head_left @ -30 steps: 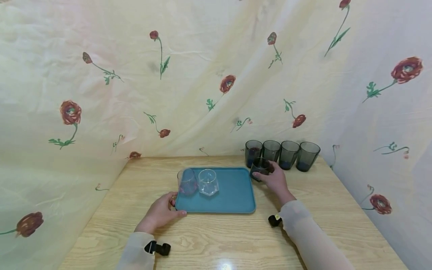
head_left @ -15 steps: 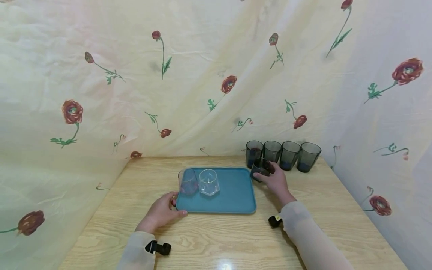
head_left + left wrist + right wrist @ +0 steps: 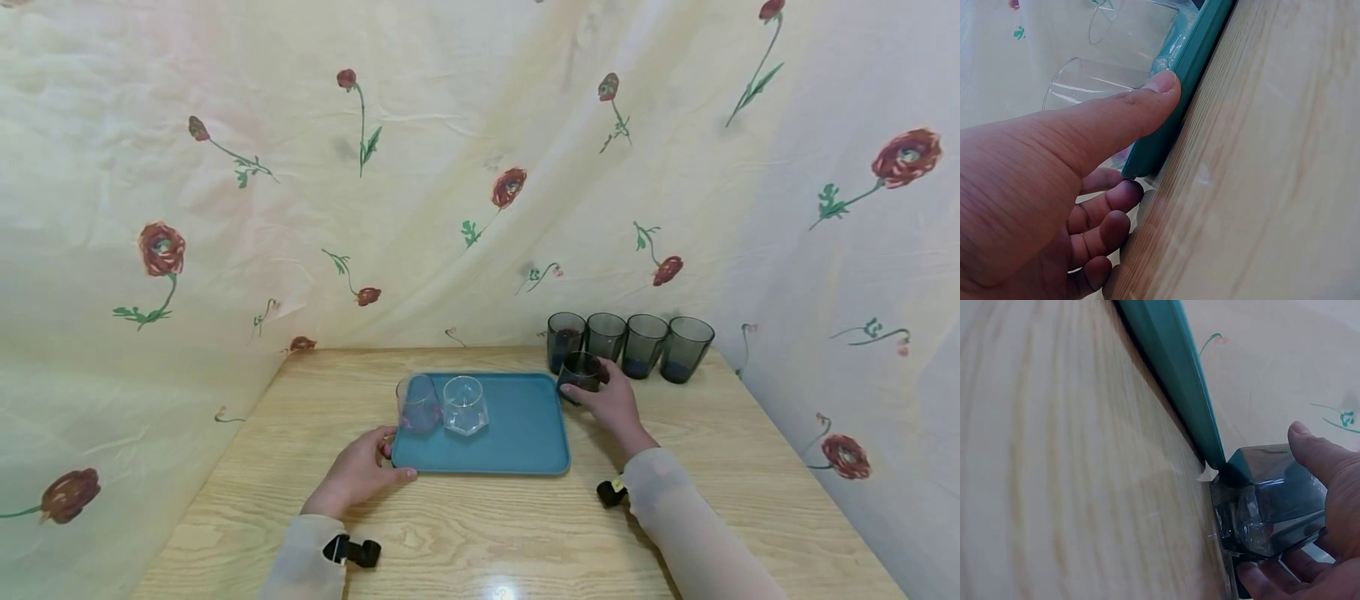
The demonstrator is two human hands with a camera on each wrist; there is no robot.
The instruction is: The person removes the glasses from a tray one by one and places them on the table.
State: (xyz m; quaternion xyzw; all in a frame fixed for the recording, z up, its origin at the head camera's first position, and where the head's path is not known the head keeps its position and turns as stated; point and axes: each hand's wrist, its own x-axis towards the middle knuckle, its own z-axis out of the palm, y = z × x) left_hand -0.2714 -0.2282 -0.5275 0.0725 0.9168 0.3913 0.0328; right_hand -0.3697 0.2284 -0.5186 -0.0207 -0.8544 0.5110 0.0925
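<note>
A blue-green tray (image 3: 517, 429) lies on the wooden table, with two clear glasses on its left half: one pinkish (image 3: 418, 408), one colourless with a faceted base (image 3: 465, 412). My left hand (image 3: 360, 473) holds the tray's near left corner, its thumb along the front rim and its fingers by the left side. Beside the tray's right end, my right hand (image 3: 611, 404) grips a short smoky-dark glass (image 3: 576, 385), thumb on one side and fingers round the other. In the right wrist view this faceted glass (image 3: 1272, 500) stands upright on the table, close against the tray's edge (image 3: 1188, 394).
Several taller dark glasses stand in a row behind my right hand, among them the leftmost (image 3: 564, 337) and the rightmost (image 3: 686, 350). A flowered cloth (image 3: 450, 167) hangs behind the table (image 3: 480, 525) and along both its sides.
</note>
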